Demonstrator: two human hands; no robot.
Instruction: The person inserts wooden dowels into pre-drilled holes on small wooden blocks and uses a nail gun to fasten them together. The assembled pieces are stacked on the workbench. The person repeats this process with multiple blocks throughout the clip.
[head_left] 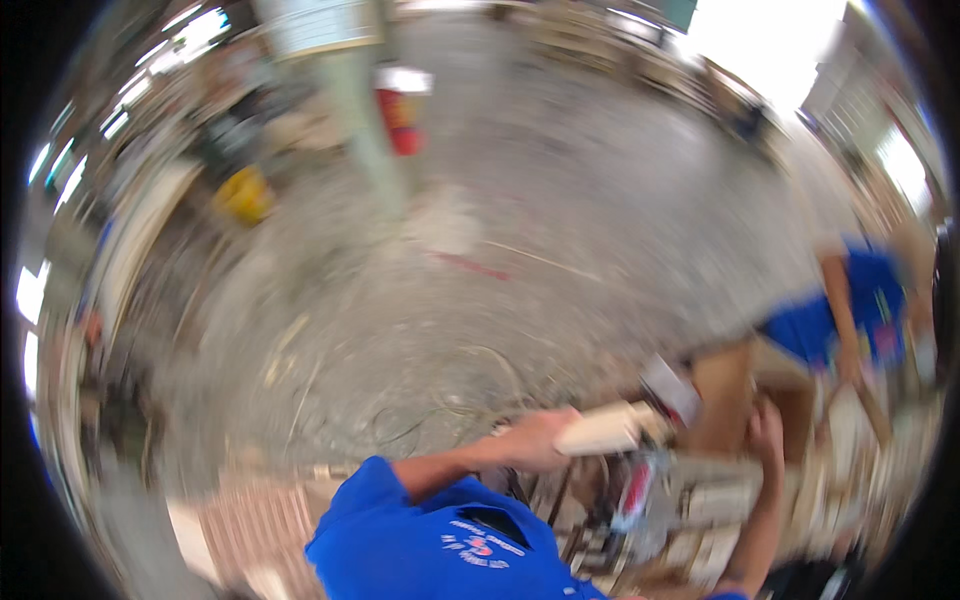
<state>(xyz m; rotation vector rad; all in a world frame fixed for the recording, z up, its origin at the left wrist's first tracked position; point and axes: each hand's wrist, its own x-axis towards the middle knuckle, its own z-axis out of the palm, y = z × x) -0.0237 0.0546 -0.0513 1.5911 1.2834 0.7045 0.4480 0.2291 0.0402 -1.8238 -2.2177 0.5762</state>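
My left hand (540, 440) is closed round a small bundle of pale wooden pieces (603, 430), held out in front of my blue shirt. The far ends of the pieces point right, toward an open cardboard box (718, 392). My right hand (767, 432) is over the box's opening, beside its inner wall. Blur smears its fingers, so whether it grips anything is unclear. Between the wood and the box is a white and dark-red object (670, 390), too blurred to name.
A co-worker in a blue shirt (870, 305) stands beyond the box at the right. Below it lie stacked wood pieces (715, 500) and a clear bottle with a red label (635, 495). More wooden strips (260, 525) sit at lower left. A pale green pillar (365, 130) and yellow container (243, 195) stand farther off.
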